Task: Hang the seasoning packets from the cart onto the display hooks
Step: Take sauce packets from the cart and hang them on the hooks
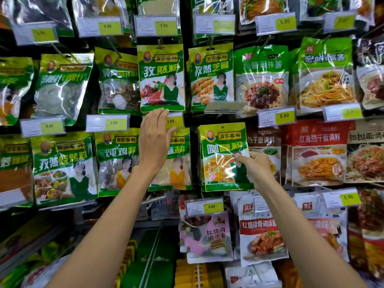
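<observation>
Packets labelled 咖喱粉, pinched by right hand, 3.00 tag

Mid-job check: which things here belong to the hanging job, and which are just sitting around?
Job: right hand, pinching the curry packets; left hand, open at the 3.00 price tag.
Bystanders: red noodle-sauce packets; 5.90 price tag; pink packets lower down.

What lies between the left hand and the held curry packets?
Head view: a hanging green packet, partly behind the left hand, then a dark gap before the curry packets.
</observation>
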Demonstrator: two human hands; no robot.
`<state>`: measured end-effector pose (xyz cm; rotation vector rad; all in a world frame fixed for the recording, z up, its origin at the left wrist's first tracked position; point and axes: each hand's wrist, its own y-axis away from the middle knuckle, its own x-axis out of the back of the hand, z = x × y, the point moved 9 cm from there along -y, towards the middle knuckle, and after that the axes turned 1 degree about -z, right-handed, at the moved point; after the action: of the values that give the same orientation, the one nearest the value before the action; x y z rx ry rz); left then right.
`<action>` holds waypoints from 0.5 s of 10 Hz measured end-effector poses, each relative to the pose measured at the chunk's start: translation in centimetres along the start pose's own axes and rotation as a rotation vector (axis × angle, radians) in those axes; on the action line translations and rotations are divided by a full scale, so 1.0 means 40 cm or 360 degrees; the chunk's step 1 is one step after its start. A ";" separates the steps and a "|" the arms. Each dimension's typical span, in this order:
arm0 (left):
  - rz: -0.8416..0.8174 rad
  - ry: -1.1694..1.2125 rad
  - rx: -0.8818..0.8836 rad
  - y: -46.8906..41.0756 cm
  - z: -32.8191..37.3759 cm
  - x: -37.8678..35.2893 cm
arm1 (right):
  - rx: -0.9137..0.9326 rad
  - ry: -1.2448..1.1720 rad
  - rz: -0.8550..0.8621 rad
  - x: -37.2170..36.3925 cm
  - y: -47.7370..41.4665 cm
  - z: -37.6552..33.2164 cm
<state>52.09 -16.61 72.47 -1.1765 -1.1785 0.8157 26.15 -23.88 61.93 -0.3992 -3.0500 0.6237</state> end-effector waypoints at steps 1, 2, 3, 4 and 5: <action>-0.0005 -0.0004 0.0009 0.001 -0.001 -0.001 | -0.0046 0.0023 0.0049 -0.003 -0.008 0.009; -0.0008 -0.0005 0.0015 0.001 -0.003 -0.003 | -0.0076 0.0025 0.0071 -0.005 -0.012 0.018; 0.0002 0.0001 0.0022 0.000 -0.005 -0.003 | -0.0095 -0.0010 0.0093 -0.005 -0.021 0.022; 0.0002 -0.0002 0.0020 -0.002 -0.006 -0.004 | -0.0086 -0.0044 0.0114 -0.006 -0.031 0.016; -0.0003 -0.0008 0.0016 -0.003 -0.005 -0.005 | -0.0081 -0.0034 0.0169 0.000 -0.043 0.020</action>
<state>52.23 -16.89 72.55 -1.1657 -1.1783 0.8229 25.67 -25.73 61.85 -0.5622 -3.0868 0.5583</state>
